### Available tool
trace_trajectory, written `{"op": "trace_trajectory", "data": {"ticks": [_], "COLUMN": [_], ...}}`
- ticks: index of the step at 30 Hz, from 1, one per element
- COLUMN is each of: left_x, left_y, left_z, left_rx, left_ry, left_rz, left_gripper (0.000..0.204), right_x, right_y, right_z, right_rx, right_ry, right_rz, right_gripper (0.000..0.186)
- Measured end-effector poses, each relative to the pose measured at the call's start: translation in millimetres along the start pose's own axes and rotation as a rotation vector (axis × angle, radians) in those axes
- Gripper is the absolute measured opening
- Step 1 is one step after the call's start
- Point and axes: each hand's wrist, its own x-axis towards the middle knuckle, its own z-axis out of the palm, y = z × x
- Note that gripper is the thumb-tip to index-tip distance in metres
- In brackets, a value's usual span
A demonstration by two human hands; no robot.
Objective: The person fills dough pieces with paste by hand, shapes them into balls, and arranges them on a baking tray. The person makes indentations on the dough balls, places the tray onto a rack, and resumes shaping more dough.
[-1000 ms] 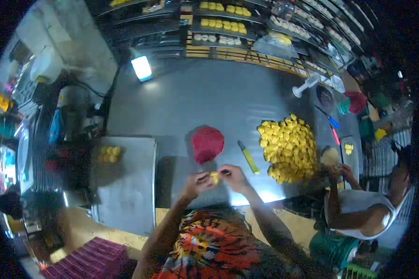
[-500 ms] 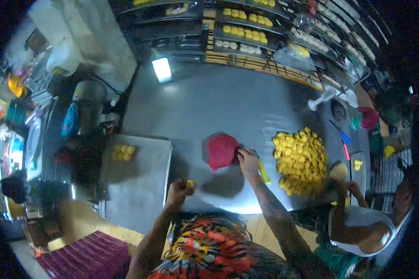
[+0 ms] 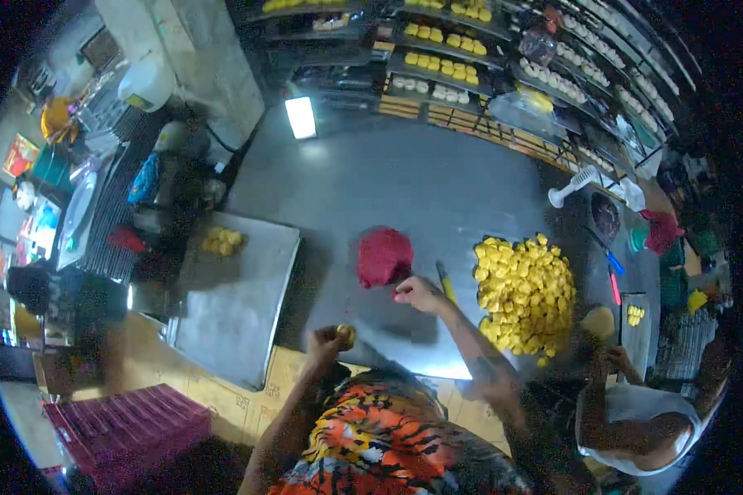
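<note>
My left hand (image 3: 326, 345) is closed around a small yellow dough piece (image 3: 347, 335) near the table's front edge. My right hand (image 3: 421, 294) is pinched together just below a mound of red paste (image 3: 385, 257). A small reddish bit shows at its fingertips, apart from the mound. Right of the mound lies a thin tool with a yellow handle (image 3: 448, 289). Farther right is a big heap of yellow dough pieces (image 3: 524, 293).
A metal tray (image 3: 239, 305) at left bears several yellow dough balls (image 3: 223, 241) at its far end. Racks with filled trays (image 3: 442, 66) stand behind the table. A white handheld fan (image 3: 571, 186) lies at far right. Another person (image 3: 640, 421) works beyond the heap.
My right hand has drawn back from the red mound toward me and to the left, with a reddish bit at its fingertips. The left hand still holds the yellow dough. My view has shifted.
</note>
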Motion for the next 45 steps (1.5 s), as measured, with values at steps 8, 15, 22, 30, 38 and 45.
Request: {"op": "trace_trajectory", "data": {"ticks": [8,15,22,30,38,45], "left_x": [15,31,14,30,-9,-18], "left_y": [50,33,55,2,-27,25], "left_z": [12,-68,-57,-33,5,21], "left_rx": [-0.402,0.01,0.348,0.165,0.432,0.397], "left_ry": [-0.25,-0.171,-0.161,-0.041,-0.135,0.068], "left_rz": [-0.055,0.077,0.37,0.257,0.458,0.165], "left_gripper": [0.033,0.027,0.02,0.02,0.017,0.025], "right_x": [-33,-25,-16,-46,-67,-77], "right_y": [-121,-140,-146,-136,-108,-164], "right_z": [114,152,148,111,75,63], "right_rx": [0.081,0.45,0.347,0.135,0.116,-0.257], "right_ry": [0.455,0.441,0.416,0.4,0.074,0.014], "right_rz": [-0.025,0.039,0.19,-0.219,0.009,-0.01], "right_gripper": [0.023,0.027,0.036,0.031,0.013,0.03]}}
